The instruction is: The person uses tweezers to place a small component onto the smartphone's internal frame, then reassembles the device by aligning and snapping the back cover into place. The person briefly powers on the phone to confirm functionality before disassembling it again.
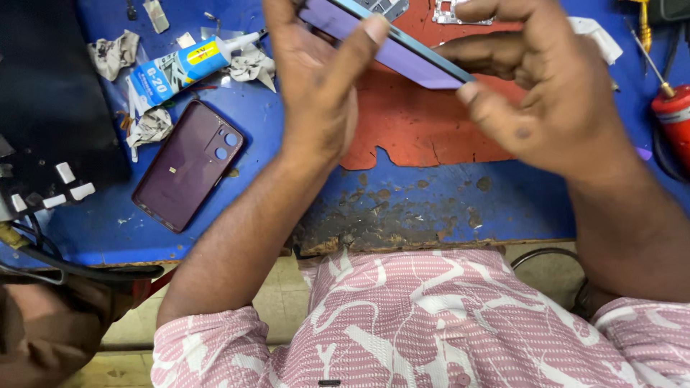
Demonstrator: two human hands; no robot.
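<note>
Both my hands hold a thin purple phone [402,54] tilted above the table. My left hand [316,79] grips its left end, thumb pressed along the near edge. My right hand [546,93] pinches its right end between thumb and fingers. Under the phone lies a worn red mat [417,129] on the blue table [431,201]. A dark maroon phone back cover [188,165] with two camera holes rests flat on the table to the left of my left forearm.
A blue and white glue tube [180,68] and crumpled stained tissues [115,54] lie at the back left. A black device with white keys [50,129] sits at the far left. A red tool [672,115] stands at the right edge. Another person's head [43,330] shows at the lower left.
</note>
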